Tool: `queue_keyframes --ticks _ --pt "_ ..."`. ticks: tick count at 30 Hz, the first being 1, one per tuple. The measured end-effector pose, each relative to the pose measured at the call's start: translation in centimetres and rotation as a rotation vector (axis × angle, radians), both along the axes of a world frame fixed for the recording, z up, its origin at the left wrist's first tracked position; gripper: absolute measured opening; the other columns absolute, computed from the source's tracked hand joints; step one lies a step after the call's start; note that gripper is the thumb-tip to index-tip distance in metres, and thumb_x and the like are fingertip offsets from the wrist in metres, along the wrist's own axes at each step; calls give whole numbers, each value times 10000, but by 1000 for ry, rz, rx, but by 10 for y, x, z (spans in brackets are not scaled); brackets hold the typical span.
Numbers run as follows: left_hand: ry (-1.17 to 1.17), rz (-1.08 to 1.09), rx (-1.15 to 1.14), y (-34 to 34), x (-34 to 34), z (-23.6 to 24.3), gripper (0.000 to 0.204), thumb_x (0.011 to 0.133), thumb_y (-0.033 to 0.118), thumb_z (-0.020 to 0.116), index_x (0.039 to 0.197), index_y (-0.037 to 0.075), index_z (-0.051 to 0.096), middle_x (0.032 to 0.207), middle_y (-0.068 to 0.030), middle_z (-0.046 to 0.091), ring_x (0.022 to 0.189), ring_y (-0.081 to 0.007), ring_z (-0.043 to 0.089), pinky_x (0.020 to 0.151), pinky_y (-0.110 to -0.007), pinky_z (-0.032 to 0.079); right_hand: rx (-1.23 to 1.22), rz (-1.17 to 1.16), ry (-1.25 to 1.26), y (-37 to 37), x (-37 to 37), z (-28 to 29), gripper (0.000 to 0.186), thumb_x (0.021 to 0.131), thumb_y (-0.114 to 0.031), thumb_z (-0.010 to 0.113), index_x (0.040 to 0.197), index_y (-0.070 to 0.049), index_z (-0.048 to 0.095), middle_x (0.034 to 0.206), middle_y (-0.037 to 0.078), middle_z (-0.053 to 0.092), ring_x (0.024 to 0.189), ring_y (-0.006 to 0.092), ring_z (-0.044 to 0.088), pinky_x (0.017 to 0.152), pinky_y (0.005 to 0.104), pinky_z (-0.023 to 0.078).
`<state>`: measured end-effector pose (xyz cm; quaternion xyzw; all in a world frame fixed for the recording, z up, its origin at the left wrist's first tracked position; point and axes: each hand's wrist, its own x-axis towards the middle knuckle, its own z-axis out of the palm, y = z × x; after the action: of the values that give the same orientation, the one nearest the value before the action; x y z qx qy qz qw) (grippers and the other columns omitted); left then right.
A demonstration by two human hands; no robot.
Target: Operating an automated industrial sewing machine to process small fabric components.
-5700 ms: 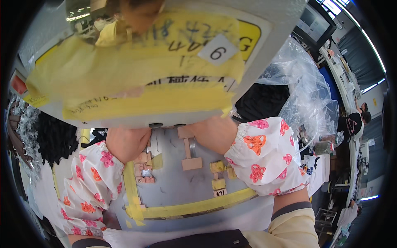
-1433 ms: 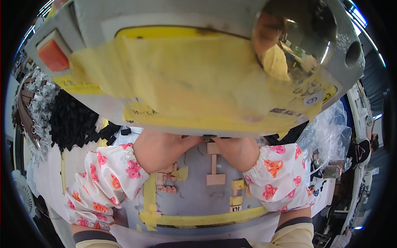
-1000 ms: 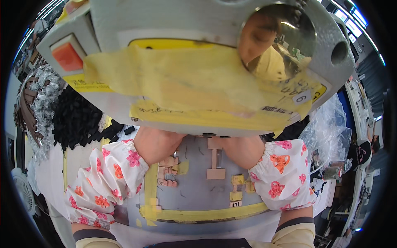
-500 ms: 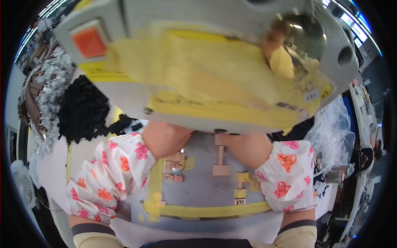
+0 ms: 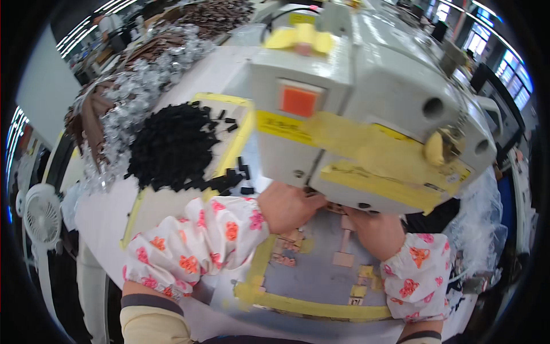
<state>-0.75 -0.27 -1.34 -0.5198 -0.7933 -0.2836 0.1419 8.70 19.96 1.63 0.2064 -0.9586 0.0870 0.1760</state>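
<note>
The grey sewing machine head [image 5: 375, 160] leans over the work plate [image 5: 318, 269], its front patched with yellow tape. My left hand [image 5: 289, 206] is at the lower left edge of that head, fingers curled and pressed together; whatever they hold is hidden. My right hand [image 5: 375, 232] reaches beneath the head from the right, and its fingertips are mostly covered. A small brownish strip [image 5: 335, 207] shows between the two hands. Below them, a pinkish-tan guide piece [image 5: 344, 259] lies on the plate. Flowered white sleeve covers are on both my forearms.
To the left lies a heap of small black pieces [image 5: 172, 146], some scattered toward the machine. Behind it are crinkled clear wrap and brown strips [image 5: 97, 106]. A white fan [image 5: 43, 212] stands at far left. Clear plastic [image 5: 478, 223] hangs at the right. Yellow tape [image 5: 321, 307] edges the plate.
The view has swung left and drawn back, so the machine sits farther right and more of the black heap shows. Both hands remain by the machine's lower edge.
</note>
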Motion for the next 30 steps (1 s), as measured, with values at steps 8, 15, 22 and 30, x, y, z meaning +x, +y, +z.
queue_keyframes --ticks 8,15,22,30 --pt "85 2 -103 -8 -7 10 317 672 27 568 988 29 588 968 -169 589 909 -350 559 793 -436 441 9 1 128 26 20 12 170 643 -111 601 804 -56 608 777 33 566 754 209 548 674 306 427" --pt "53 238 -181 -65 -12 21 258 701 2 566 957 12 603 934 -180 592 884 -372 544 794 -447 415 37 -414 14 118 70 52 113 674 -26 653 781 -53 626 774 63 592 718 263 577 622 360 459" --pt "44 105 -232 -11 11 29 268 721 79 601 981 18 595 935 -181 589 873 -374 541 779 -445 423 125 -404 57 137 46 24 134 654 -22 653 783 -48 623 817 67 599 761 273 580 682 359 475" --pt "-74 110 -49 10 -2 8 238 715 85 599 938 3 590 857 -170 584 784 -359 561 701 -427 451 224 -367 119 136 39 29 78 672 -37 624 747 -57 623 775 65 589 737 250 569 657 347 451"
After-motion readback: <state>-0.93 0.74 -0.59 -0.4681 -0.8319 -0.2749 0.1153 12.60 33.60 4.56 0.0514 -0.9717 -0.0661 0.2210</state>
